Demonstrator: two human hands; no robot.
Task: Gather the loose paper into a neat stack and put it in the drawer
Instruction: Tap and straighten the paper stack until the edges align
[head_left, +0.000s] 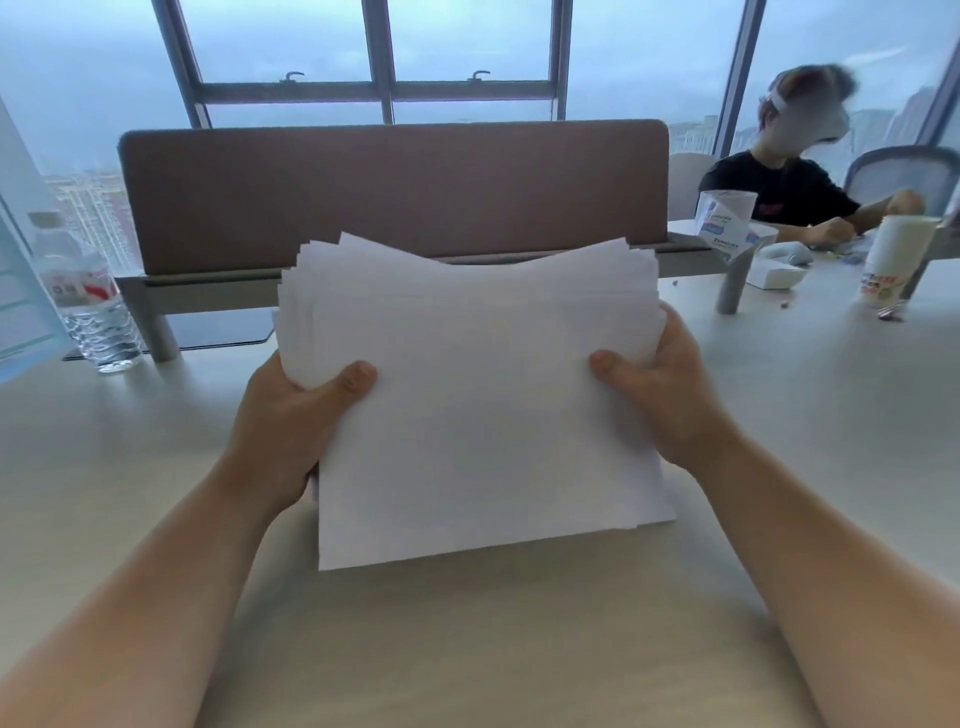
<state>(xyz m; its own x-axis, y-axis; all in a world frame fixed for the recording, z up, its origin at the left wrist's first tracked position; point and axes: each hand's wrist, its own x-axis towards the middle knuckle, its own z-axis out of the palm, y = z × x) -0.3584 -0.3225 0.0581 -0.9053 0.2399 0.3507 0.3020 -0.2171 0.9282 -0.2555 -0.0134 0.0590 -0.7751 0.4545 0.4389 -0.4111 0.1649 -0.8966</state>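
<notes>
A stack of white paper (483, 395) is held up above the pale desk (493, 649), its top edges fanned and uneven. My left hand (291, 426) grips the stack's left side, thumb on the front sheet and fingers behind. My right hand (665, 395) grips the right side the same way. The sheets' lower edge hangs close over the desk; whether it touches is unclear. No drawer is in view.
A brown divider panel (395, 192) stands across the desk behind the paper. A clear water bottle (85, 296) stands at the left. At the right sit a white cup (893, 260), a box (727, 223) and a person in a black shirt (784, 192).
</notes>
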